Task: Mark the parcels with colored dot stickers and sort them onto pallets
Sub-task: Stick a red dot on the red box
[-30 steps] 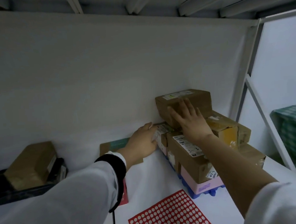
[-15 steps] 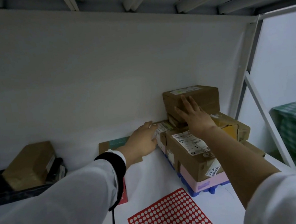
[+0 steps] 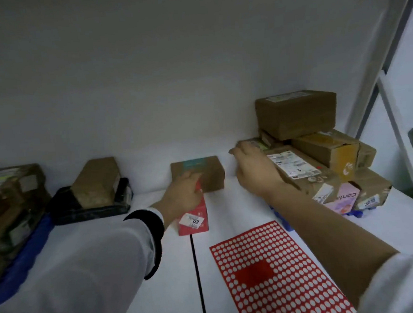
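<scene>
The parcel stack [image 3: 322, 153] stands at right, the dot sticker sheet [image 3: 269, 269] lying before it. The left hand [image 3: 182, 194] grips the red parcel [image 3: 195, 218] leaning on the brown box [image 3: 201, 171]: lift it squarely. The right hand [image 3: 255, 175] touches the stack's left edge; its grip cannot be told.

On the white table [image 3: 236, 210] lie a red sheet of white dot stickers [image 3: 277, 271], a red carton labelled "03" [image 3: 195, 218] and a brown cardboard box with a teal label [image 3: 201, 173]. A flat black package [image 3: 89, 209] and the left blue pallet [image 3: 24, 262] lie to one side, the right blue pallet [image 3: 287, 225] to the other.
</scene>
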